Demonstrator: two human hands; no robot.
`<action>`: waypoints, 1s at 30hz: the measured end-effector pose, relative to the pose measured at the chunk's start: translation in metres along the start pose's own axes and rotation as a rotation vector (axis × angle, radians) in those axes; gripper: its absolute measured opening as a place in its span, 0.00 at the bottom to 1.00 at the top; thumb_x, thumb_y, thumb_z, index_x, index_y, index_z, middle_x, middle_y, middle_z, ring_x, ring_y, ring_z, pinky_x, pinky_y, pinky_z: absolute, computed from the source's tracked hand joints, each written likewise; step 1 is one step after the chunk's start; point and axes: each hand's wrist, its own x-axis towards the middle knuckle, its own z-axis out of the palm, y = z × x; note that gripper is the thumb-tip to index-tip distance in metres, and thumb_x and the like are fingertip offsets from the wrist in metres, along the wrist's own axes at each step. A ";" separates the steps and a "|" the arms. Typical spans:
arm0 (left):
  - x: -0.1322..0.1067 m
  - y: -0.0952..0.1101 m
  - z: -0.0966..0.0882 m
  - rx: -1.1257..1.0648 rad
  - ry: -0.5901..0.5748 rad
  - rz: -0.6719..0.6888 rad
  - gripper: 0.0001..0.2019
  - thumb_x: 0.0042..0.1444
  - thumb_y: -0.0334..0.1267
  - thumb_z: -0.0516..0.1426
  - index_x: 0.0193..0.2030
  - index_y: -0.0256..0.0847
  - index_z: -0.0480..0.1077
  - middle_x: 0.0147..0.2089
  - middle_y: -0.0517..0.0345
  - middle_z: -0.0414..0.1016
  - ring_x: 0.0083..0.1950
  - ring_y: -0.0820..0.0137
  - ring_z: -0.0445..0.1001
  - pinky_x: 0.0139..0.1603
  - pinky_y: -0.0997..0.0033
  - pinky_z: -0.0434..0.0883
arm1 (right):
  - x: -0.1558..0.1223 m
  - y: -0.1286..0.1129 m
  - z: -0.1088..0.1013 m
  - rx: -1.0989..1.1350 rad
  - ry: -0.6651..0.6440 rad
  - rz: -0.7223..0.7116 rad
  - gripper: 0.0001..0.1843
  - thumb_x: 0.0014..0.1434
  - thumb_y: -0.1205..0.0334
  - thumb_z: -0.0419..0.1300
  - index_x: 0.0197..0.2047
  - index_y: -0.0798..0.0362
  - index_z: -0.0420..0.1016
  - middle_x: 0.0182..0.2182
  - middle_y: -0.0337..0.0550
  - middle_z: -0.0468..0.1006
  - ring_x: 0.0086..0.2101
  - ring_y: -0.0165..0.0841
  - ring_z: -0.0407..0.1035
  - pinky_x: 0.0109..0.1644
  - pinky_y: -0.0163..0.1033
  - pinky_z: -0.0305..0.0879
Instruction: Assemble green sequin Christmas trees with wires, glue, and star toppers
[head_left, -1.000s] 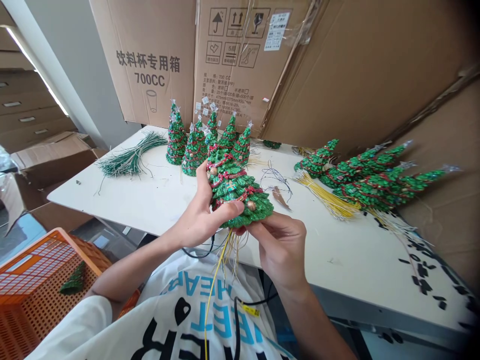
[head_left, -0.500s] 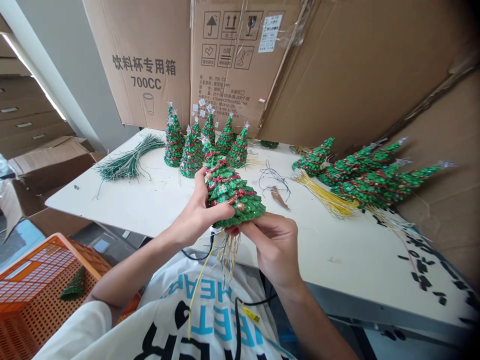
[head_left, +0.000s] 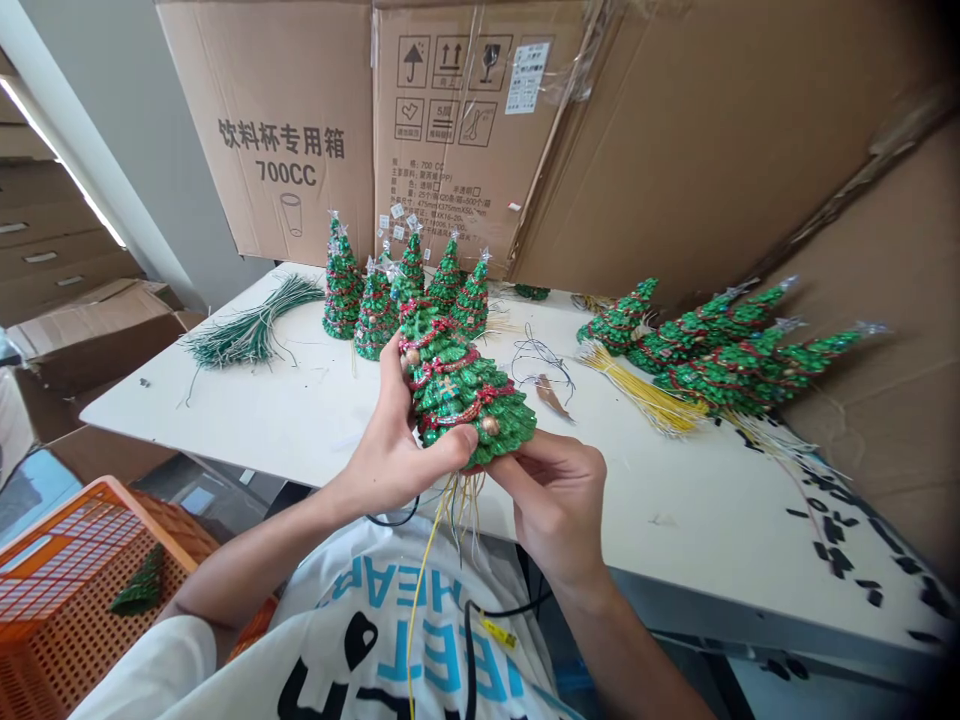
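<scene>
A small green glitter Christmas tree (head_left: 457,390) with red garlands and gold balls is held over the near edge of the white table (head_left: 300,420). My left hand (head_left: 394,450) is wrapped round its left side, thumb on the lower tier. My right hand (head_left: 559,500) grips under its base from the right. Thin yellow and pale wires (head_left: 442,520) hang from the base toward my shirt.
Several finished trees (head_left: 401,285) stand at the back by the cardboard boxes (head_left: 360,120). More trees (head_left: 720,350) lie at the right with yellow wires (head_left: 645,390). A bundle of green wires (head_left: 247,330) lies at the left. An orange crate (head_left: 67,590) sits at the lower left.
The tree and both hands have shifted a little; my right hand's fingers have curled closer under the base. The view has tilted slightly.
</scene>
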 end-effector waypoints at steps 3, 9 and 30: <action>-0.003 0.001 -0.001 0.034 0.003 0.072 0.50 0.60 0.45 0.71 0.80 0.48 0.45 0.70 0.43 0.68 0.72 0.47 0.73 0.78 0.39 0.70 | 0.002 -0.003 0.002 -0.007 -0.001 -0.062 0.16 0.63 0.74 0.72 0.43 0.41 0.95 0.28 0.32 0.87 0.30 0.31 0.79 0.37 0.35 0.73; -0.006 -0.004 -0.009 -0.046 -0.067 0.089 0.54 0.62 0.48 0.69 0.84 0.54 0.38 0.81 0.45 0.55 0.81 0.45 0.62 0.83 0.39 0.62 | 0.003 -0.005 0.004 0.033 -0.043 -0.127 0.17 0.59 0.73 0.76 0.46 0.39 0.95 0.35 0.35 0.91 0.32 0.33 0.79 0.42 0.38 0.76; -0.004 -0.009 0.000 -0.206 0.005 -0.030 0.52 0.55 0.47 0.70 0.81 0.51 0.48 0.74 0.46 0.69 0.71 0.47 0.74 0.74 0.43 0.73 | 0.004 -0.007 0.017 0.306 0.041 0.165 0.11 0.54 0.49 0.84 0.41 0.37 0.95 0.31 0.39 0.91 0.29 0.38 0.83 0.37 0.43 0.81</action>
